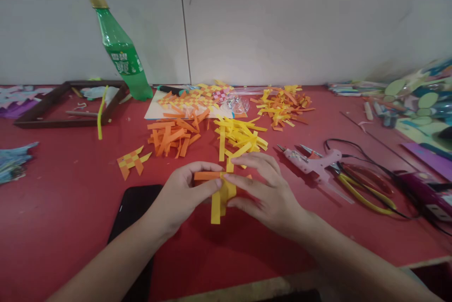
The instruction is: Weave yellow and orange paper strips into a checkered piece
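Observation:
Yellow paper strips (216, 208) cross an orange strip (206, 176) above the red table. My left hand (189, 189) pinches the crossing from the left, thumb in front and index finger behind. From the right, the fingers of my right hand (270, 189) press on the same strips, the index fingertip near the crossing and the thumb lower down. Beyond my hands lie a pile of yellow strips (240, 132) and a pile of orange strips (171, 135). A woven orange and yellow paper fish (132, 162) rests to the left of my left hand.
A black phone (136, 208) lies by my left forearm. At the right are a pink glue gun (310, 161), yellow-handled scissors (367, 194) and cables. Farther back stand a green bottle (123, 52), a brown frame (31, 124) and mixed paper scraps (284, 104).

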The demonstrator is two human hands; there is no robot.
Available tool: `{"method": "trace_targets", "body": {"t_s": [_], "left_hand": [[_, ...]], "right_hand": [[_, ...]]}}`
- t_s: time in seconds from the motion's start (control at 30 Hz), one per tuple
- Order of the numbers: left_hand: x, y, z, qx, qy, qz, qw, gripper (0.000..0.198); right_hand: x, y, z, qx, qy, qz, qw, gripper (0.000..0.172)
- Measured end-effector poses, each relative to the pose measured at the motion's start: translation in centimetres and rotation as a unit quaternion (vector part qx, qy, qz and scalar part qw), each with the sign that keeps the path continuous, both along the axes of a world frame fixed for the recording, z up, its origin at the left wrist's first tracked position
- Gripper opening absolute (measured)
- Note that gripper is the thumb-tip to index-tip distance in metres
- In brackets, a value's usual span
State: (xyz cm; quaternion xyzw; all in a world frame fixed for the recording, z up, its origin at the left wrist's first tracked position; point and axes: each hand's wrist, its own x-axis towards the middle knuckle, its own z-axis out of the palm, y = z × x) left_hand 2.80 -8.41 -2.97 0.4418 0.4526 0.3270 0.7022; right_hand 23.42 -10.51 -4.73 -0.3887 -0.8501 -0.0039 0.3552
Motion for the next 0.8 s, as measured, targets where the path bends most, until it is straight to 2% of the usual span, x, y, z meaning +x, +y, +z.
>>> {"method": "trace_targets", "body": {"t_s": [0.2, 0.4, 0.5, 0.6, 0.8], "left_hand": [[0.0, 0.1, -0.2, 0.085, 0.069, -0.025, 0.994, 0.025], [0.1, -0.1, 0.2, 0.108, 0.099, -0.067, 0.987, 0.026], [0.3, -0.3, 0.2, 0.103, 0.086, -0.085, 0.987, 0.028], [0.5, -0.3, 0.2, 0.094, 0.065, -0.095, 0.989, 0.028], [0.6, -0.4, 0.9, 0.135, 0.140, -0.126, 0.973, 0.021]], "right_hand": [[0.1, 0.0, 0.6, -0.057, 0.050, 0.018, 0.997, 0.022], [-0.1, -0.1, 1.1, -0.116, 0.150, -0.007, 0.982, 0.008], [-0.4, -0.2, 1.1, -0.154, 0.178, -0.020, 0.972, 0.011], [-0.6, -0.4, 1.1, -0.157, 0.181, -0.010, 0.971, 0.016], [-0.6, -0.5, 0.8, -0.137, 0.162, -0.013, 0.977, 0.026]]}}
